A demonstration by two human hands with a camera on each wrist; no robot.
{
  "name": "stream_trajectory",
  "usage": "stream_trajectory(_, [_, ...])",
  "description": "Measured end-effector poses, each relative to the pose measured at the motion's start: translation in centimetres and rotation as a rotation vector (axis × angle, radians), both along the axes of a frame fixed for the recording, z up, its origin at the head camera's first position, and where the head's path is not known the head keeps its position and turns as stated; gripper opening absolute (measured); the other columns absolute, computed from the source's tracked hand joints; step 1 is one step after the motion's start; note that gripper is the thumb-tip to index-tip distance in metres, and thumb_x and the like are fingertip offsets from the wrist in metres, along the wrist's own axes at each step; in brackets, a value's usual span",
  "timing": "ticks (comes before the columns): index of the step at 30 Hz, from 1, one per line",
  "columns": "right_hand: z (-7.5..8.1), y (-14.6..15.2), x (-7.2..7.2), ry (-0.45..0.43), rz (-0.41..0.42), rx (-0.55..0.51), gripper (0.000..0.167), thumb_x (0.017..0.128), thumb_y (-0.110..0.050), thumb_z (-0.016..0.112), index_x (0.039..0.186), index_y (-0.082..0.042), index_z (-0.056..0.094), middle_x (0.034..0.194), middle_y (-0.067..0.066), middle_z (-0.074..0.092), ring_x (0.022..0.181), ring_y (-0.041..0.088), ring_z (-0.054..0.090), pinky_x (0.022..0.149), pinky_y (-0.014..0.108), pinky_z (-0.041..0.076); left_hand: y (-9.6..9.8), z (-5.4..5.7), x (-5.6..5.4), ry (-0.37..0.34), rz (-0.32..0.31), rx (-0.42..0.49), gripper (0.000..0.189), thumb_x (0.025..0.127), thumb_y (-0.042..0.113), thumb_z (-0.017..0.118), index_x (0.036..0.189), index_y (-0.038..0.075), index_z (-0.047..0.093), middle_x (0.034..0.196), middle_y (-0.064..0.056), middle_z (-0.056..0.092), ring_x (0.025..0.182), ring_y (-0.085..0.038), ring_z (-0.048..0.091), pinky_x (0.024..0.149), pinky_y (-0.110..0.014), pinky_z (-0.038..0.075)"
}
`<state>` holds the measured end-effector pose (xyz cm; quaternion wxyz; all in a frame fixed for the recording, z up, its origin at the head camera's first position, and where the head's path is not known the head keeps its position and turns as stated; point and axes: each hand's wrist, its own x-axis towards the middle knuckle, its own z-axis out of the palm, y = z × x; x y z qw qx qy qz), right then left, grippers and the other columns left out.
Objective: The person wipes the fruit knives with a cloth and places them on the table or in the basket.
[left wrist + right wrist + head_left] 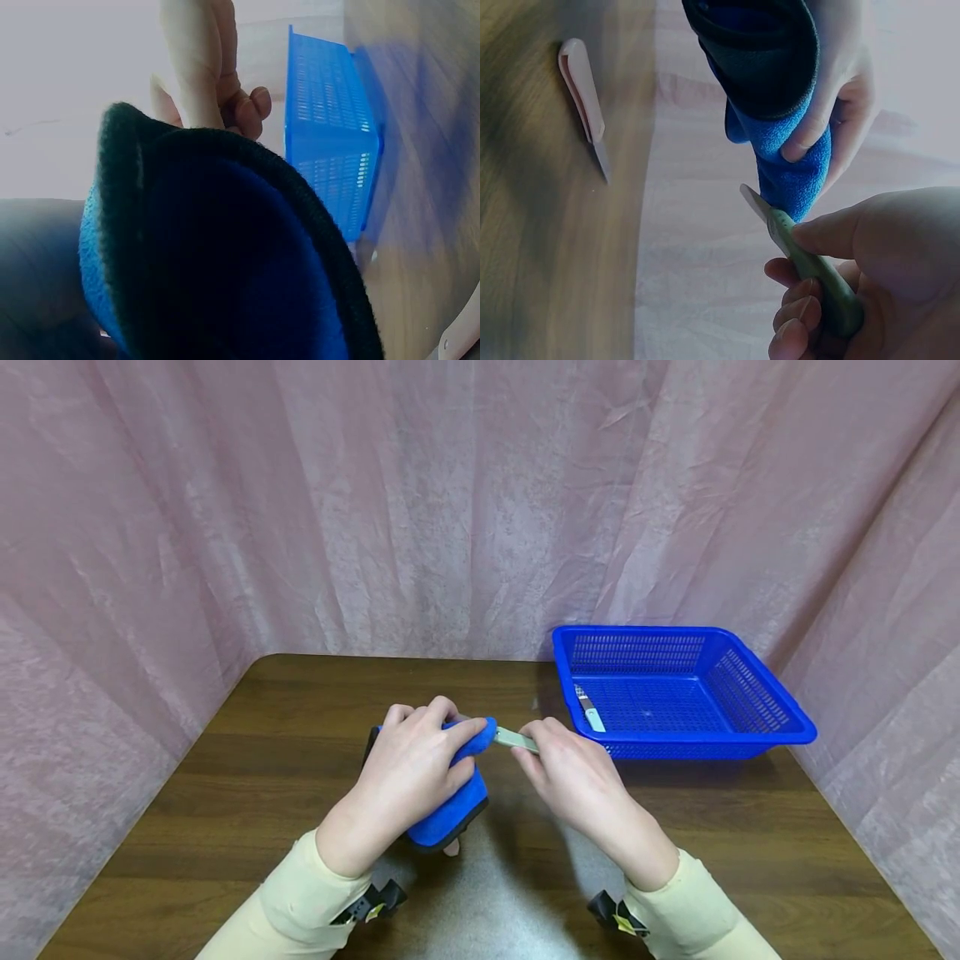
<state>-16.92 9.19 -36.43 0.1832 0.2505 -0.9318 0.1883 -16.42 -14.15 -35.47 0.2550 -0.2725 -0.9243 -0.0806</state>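
My left hand (pixel 412 760) holds a folded blue cloth (pixel 450 810) with dark edging, which fills much of the left wrist view. My right hand (pixel 573 768) grips the pale green handle of a folding knife (pixel 515 740). Its blade is out, pointing toward the cloth, as the right wrist view shows. A fold of the cloth meets the knife where handle and blade join; whether it wraps round the blade I cannot tell. A second folding knife (pixel 583 90), pink-handled with its blade out, lies on the table below the cloth; in the head view only its end (pixel 452 847) shows.
A blue plastic basket (pixel 693 750) stands at the back right of the wooden table (pixel 262 760). Inside it, by the left wall, lies a knife (pixel 589 710) with a pale handle. Pink curtains (pixel 450 510) hang behind the table and along its sides.
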Motion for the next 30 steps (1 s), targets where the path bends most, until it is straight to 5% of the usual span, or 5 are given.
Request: stream_trajectory(30, [0.41,0.45,-0.11,-0.033,0.002,-0.004,0.012,0.106,-0.022,0.077,0.107,-0.01,0.074,0.087,-0.001,0.061,0.067,0.014,0.055,0.057,0.035,0.048,-0.54,0.09,-0.29,-0.011,0.042,-0.004,0.04,0.096,0.023,0.075,0.136,0.022,0.08,0.114,-0.011,0.071,0.095,-0.029,0.075,0.087,-0.056,0.051])
